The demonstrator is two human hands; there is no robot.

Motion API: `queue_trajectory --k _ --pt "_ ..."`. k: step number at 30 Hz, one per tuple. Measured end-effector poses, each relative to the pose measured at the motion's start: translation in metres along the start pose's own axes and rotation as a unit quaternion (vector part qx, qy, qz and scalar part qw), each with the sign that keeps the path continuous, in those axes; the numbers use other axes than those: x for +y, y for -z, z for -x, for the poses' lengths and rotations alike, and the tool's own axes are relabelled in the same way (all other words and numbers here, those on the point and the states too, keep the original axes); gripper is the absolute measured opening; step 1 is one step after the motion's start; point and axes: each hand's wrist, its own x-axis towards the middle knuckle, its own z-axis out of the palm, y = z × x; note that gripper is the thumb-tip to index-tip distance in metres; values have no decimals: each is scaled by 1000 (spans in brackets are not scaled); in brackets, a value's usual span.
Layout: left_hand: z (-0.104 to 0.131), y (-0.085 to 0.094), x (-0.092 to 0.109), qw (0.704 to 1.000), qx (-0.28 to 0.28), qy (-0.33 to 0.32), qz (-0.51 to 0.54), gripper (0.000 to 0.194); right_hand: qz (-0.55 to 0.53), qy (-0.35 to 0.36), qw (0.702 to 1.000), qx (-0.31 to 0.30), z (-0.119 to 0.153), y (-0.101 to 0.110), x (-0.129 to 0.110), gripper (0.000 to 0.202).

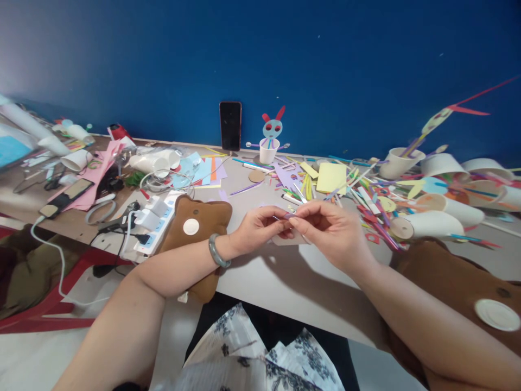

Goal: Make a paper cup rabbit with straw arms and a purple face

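Observation:
My left hand (260,228) and my right hand (334,231) meet above the front middle of the table, thumbs and forefingers pinched together. Between the fingertips is a small purple strip (289,215), perhaps paper; most of it is covered by the fingers. Below the hands, a pale flat piece (291,240) is partly hidden. Beyond them stands a white paper cup figure (268,155) with a blue face (272,129), red ears and spoon-like arms. Purple paper scraps (288,176) and a yellow paper pad (331,178) lie just past my fingers.
A phone (230,126) leans on the blue wall. Left are a power strip (157,222), cables and a brown cushion (203,217). At right, paper cups (431,225), coloured sticks and another brown cushion (439,282) crowd the table (252,277).

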Motion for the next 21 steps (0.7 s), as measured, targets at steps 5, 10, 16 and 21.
queue_trajectory --k 5,10,16,21 --pt "0 0 2 1000 -5 -19 -9 37 26 0 1000 10 1 0 0 20" --pt "1 0 2 1000 -10 -17 -3 35 36 -3 999 18 1 -2 -2 19" --pt "3 0 1 999 -17 -35 -6 35 49 -14 998 27 2 -4 -6 20" --pt "4 0 4 999 -29 -36 -17 37 35 -41 998 23 2 -5 -9 24"
